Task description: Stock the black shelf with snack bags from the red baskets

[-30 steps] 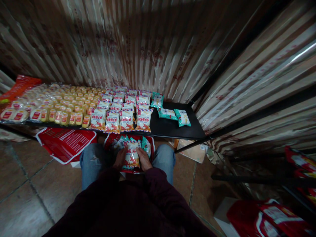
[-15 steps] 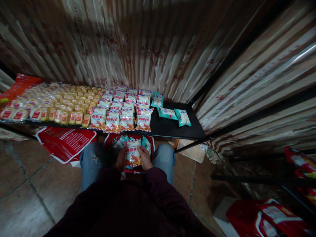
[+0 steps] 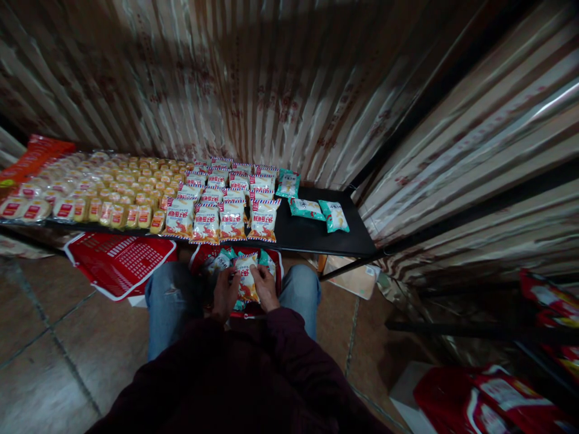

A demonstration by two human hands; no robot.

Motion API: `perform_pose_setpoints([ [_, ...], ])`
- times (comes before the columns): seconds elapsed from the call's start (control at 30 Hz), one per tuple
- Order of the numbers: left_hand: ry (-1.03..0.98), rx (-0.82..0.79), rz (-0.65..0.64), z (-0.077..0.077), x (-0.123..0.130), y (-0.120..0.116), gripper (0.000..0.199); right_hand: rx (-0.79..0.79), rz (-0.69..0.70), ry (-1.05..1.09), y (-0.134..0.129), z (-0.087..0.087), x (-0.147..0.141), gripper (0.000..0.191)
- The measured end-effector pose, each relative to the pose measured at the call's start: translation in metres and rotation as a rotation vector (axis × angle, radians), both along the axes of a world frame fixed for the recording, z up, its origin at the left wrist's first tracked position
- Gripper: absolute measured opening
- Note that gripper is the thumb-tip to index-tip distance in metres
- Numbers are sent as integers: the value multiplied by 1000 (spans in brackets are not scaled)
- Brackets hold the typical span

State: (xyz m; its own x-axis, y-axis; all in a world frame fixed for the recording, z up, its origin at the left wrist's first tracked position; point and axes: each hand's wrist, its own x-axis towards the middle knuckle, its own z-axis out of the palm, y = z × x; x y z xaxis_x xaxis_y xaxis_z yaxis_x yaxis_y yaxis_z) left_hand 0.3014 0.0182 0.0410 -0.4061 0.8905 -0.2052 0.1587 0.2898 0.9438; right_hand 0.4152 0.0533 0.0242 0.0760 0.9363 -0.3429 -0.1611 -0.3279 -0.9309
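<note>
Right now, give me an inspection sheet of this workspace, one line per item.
Surface: black shelf, low, its right end bare.
Job's things: white-and-red snack packet held over a red basket of packets on the lap.
Clutter: rows of white-and-red packets, yellow packets, three teal packets on the shelf; second red basket on the floor.
Hands: left hand and right hand both grip the packet.
Cables: nothing seen.
Surroundings: corrugated metal walls, tiled floor, red bags at lower right.
</note>
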Motion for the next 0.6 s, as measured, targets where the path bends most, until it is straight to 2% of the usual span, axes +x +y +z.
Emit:
perform_pose_setpoints([
  [0.17,-188,-28,32,6,5,0,37,90,43,-133,-1,3,0,38],
  [0.37,-463,-122,4,20,4,1,56,167,84,-147,-4,11,-4,39],
  [0.5,-558,-109,-21,26,3,2,63,269,58,-226,-5,12,-6,34],
  [0.6,-546,-136,-9,25,3,3,64,362,51,-286,-5,10,-7,27],
])
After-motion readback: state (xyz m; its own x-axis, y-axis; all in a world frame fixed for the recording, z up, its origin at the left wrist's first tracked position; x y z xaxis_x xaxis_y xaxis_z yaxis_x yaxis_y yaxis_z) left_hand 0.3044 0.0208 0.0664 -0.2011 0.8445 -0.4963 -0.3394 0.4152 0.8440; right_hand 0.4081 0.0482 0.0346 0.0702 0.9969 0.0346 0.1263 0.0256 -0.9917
